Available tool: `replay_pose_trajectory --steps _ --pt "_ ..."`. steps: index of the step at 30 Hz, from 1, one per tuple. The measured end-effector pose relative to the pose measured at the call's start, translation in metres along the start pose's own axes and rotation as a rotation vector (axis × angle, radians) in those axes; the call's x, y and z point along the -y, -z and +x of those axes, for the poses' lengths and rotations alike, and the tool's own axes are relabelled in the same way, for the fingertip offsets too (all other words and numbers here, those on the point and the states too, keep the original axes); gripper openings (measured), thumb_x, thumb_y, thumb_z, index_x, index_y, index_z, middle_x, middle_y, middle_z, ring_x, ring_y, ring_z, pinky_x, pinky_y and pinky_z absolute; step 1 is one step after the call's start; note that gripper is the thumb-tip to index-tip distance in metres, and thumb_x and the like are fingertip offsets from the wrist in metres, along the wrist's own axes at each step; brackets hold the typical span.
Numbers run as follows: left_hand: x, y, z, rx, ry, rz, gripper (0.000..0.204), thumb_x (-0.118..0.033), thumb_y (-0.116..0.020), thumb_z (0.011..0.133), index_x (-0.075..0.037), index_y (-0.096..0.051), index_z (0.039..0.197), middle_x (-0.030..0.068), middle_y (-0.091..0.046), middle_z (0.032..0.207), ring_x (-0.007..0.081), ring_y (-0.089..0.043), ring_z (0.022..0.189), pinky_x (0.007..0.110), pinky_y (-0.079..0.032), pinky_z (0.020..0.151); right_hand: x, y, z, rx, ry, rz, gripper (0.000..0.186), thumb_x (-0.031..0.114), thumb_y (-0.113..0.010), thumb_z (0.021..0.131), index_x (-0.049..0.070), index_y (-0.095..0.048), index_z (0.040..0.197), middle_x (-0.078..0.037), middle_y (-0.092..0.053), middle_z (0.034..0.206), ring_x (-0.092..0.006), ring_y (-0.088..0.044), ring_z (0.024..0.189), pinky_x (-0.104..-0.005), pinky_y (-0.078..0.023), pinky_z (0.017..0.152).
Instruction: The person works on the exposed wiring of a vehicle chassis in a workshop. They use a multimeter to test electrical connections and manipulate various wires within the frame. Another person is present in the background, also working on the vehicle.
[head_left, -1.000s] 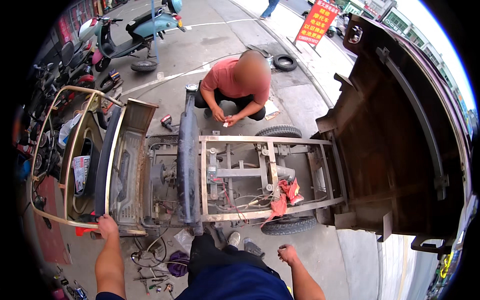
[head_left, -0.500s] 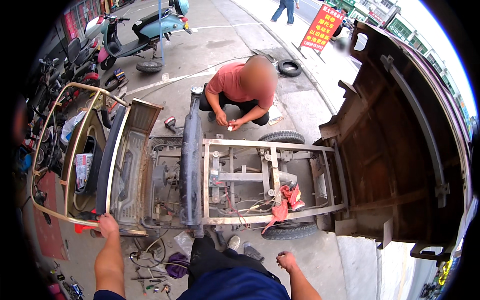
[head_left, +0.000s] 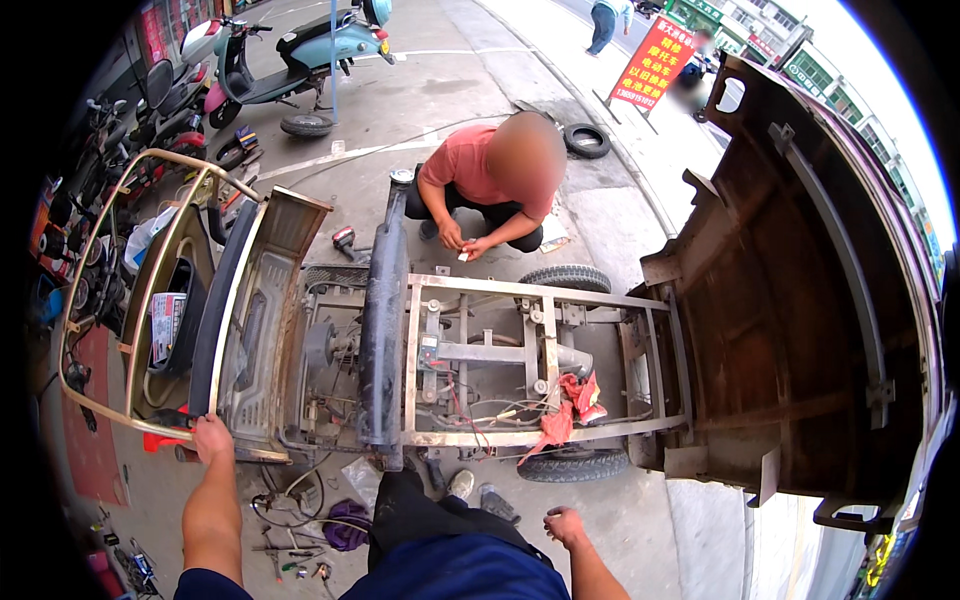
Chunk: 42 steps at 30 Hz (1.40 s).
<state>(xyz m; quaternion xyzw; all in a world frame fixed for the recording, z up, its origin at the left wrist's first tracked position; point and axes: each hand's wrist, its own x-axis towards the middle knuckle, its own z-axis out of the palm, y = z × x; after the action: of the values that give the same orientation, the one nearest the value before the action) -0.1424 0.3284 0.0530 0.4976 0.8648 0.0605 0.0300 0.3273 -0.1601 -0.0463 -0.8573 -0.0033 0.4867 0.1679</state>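
My left hand (head_left: pixel 211 438) is closed round the lower end of the seat frame (head_left: pixel 228 340), beside its black padded edge. This section of a three-wheeled vehicle stands tilted up at the left, with a gold-coloured tube rail (head_left: pixel 98 235) on it. My right hand (head_left: pixel 564 526) hangs over the ground below the rear wheel (head_left: pixel 573 465). Its fingers are loosely bent and I see nothing in them. Between my hands lies the bare metal chassis (head_left: pixel 500 437), with exposed wires and a red rag (head_left: pixel 560 425) on it. A black cylinder (head_left: pixel 383 330) crosses it.
Across the chassis a person (head_left: pixel 490 180) in a pink shirt squats, holding something small and white. The raised cargo bed (head_left: pixel 790 300) stands at the right. Tools (head_left: pixel 300 555), a hose and a purple cloth (head_left: pixel 346 526) lie by my feet. Scooters (head_left: pixel 300 60) stand behind.
My view has shifted slightly. My left hand keeps its grip on the seat frame, and my right hand has moved slightly left. The passer-by at the top has moved right.
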Motion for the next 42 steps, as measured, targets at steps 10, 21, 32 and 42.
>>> replay_pose_trajectory --steps 10,21,32,42 --pt "0.009 -0.008 0.004 0.013 0.015 -0.004 0.037 -0.032 -0.039 0.089 -0.005 -0.063 0.098 0.0239 -0.063 0.099 0.0428 -0.059 0.093 0.053 -0.046 0.081 -0.009 -0.003 0.01 0.01 0.015 -0.015 0.035 0.014 -0.06 0.077 -0.003 -0.06 0.107 -0.012 -0.067 0.074 -0.0184 -0.064 0.058 -0.0299 -0.053 0.051" --pt "0.005 -0.007 0.004 -0.008 -0.051 0.053 0.039 -0.034 -0.039 0.09 -0.005 -0.064 0.098 0.0235 -0.064 0.1 0.0416 -0.06 0.093 0.052 -0.047 0.08 -0.016 -0.005 0.016 0.021 0.019 -0.009 0.031 0.012 -0.061 0.079 -0.001 -0.059 0.107 -0.012 -0.066 0.074 -0.0187 -0.062 0.057 -0.0307 -0.052 0.048" --pt "0.011 -0.012 0.008 -0.015 -0.037 0.038 0.04 -0.033 -0.04 0.09 -0.002 -0.065 0.096 0.0237 -0.064 0.097 0.0415 -0.061 0.092 0.052 -0.048 0.079 0.0 -0.01 0.012 0.017 0.035 -0.004 0.029 0.011 -0.062 0.079 -0.002 -0.06 0.106 -0.013 -0.067 0.077 -0.0189 -0.062 0.058 -0.0307 -0.051 0.048" --pt "0.005 -0.015 0.005 0.004 -0.031 0.024 0.04 -0.033 -0.039 0.09 -0.002 -0.064 0.097 0.0239 -0.063 0.101 0.0417 -0.059 0.095 0.052 -0.046 0.082 -0.009 0.001 0.013 0.033 0.002 0.004 0.029 0.012 -0.061 0.079 -0.001 -0.06 0.106 -0.012 -0.067 0.076 -0.0187 -0.063 0.059 -0.0308 -0.052 0.049"
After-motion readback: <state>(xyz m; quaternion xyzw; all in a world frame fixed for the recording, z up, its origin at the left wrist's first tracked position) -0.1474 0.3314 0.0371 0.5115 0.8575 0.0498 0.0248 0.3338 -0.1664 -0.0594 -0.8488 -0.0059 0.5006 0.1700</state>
